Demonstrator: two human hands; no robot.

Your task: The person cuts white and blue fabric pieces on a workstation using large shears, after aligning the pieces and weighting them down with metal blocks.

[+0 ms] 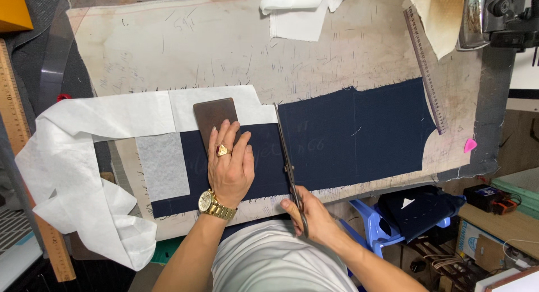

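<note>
from the head camera, the left hand (229, 165) lies flat, fingers spread and straight, pressing on the navy cloth (348, 137) with its fingertips over the lower edge of a brown block (215, 115); it grips nothing. a ring and a gold watch (213, 205) show on it. the right hand (311, 216) is closed around the handles of the scissors (287, 163), whose blades run up across the navy cloth, their tip at the cloth's far edge just beside the white lining (112, 118). the cloth lies spread across the worn cutting board (224, 39), right in front of the person. a grey patch (163, 165) sits at the cloth's left end. a ruler (425, 67) lies tilted at the right.
</note>
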